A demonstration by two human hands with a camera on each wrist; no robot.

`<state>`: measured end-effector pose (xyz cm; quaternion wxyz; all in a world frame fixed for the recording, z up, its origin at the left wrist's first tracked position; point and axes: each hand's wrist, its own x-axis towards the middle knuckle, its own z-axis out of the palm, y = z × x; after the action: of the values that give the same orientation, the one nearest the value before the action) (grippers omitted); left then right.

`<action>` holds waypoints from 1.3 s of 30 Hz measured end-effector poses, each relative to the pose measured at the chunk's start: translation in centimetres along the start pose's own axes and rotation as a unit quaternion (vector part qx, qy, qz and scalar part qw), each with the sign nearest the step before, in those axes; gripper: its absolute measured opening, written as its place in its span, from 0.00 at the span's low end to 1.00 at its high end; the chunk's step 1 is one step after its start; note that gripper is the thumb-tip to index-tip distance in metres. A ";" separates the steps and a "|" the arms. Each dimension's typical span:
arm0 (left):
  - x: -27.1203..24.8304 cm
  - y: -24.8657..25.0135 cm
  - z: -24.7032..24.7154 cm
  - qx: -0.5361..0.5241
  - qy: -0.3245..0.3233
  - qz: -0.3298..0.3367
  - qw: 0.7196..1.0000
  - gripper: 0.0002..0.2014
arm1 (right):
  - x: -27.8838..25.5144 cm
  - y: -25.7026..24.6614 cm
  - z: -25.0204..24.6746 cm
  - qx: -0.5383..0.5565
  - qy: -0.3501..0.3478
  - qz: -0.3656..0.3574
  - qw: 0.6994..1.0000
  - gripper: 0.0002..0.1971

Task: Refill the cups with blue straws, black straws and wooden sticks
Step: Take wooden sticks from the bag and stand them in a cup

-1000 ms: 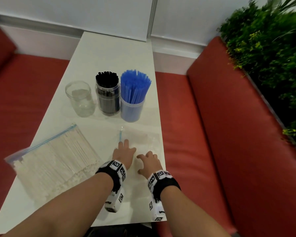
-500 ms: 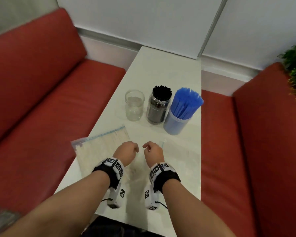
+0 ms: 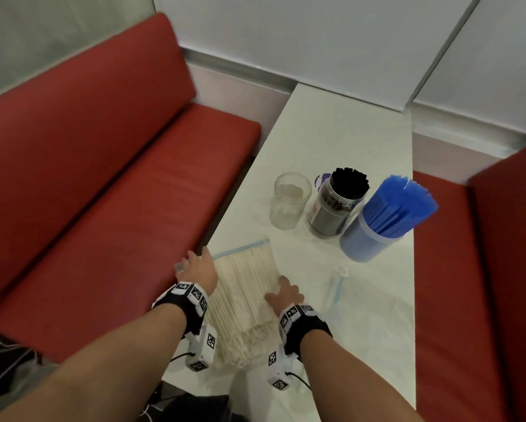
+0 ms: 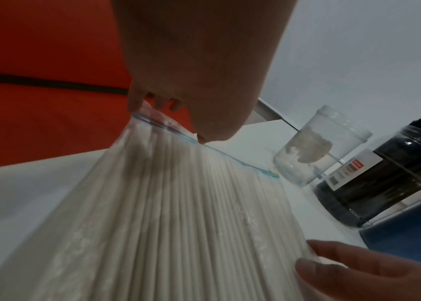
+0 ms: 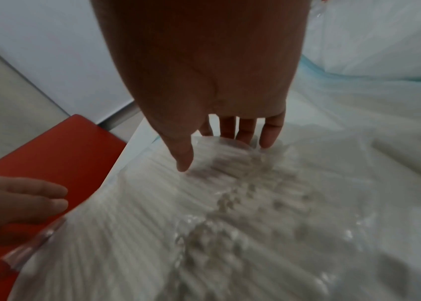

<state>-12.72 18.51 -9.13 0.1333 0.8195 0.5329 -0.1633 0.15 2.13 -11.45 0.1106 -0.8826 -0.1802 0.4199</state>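
On the table near its left edge, bag of white straws under two loose, uncurled hands: pinch zip with left hand, steady with right hand, peel slowly

Behind the left hand a black band wraps the wrist, topped with white blocks bearing black-and-white square markers. A white camera unit with the same markers hangs under it, trailing a thin black cable. The right hand has a matching right band, right unit and right cable. Both forearms are bare.
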 end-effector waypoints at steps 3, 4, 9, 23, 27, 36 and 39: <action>1.5 0.0 0.3 0.012 0.028 0.023 0.999 0.17 | 0.6 -0.5 -0.1 0.042 0.008 -0.006 0.999 0.26; 1.8 0.1 0.3 0.014 0.026 0.025 0.999 0.15 | 0.8 -0.7 -0.1 0.046 0.016 -0.007 0.999 0.24; 2.9 1.6 0.2 0.050 -0.001 0.064 0.997 0.17 | 1.2 -1.4 -0.7 0.124 0.050 -0.038 0.990 0.10; 2.7 5.8 -6.0 -0.200 -0.061 0.264 0.942 0.12 | -1.0 -1.8 -5.6 0.289 0.132 -0.078 0.945 0.14; 2.1 6.6 -10.6 -0.226 -0.108 0.315 0.916 0.09 | -1.8 -2.3 -7.6 0.343 0.163 -0.078 0.922 0.12; -2.4 10.2 -16.1 -0.346 -0.103 0.344 0.867 0.08 | -6.0 -3.6 -10.4 0.336 0.342 -0.110 0.871 0.28; -4.2 11.9 -16.2 -0.323 -0.049 0.366 0.871 0.08 | -7.3 -4.2 -12.0 0.431 0.277 -0.204 0.835 0.11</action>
<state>-1.40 16.68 7.83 0.4670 0.8580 0.2103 0.0384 4.31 2.44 2.55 0.6076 -0.7686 -0.1186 0.1613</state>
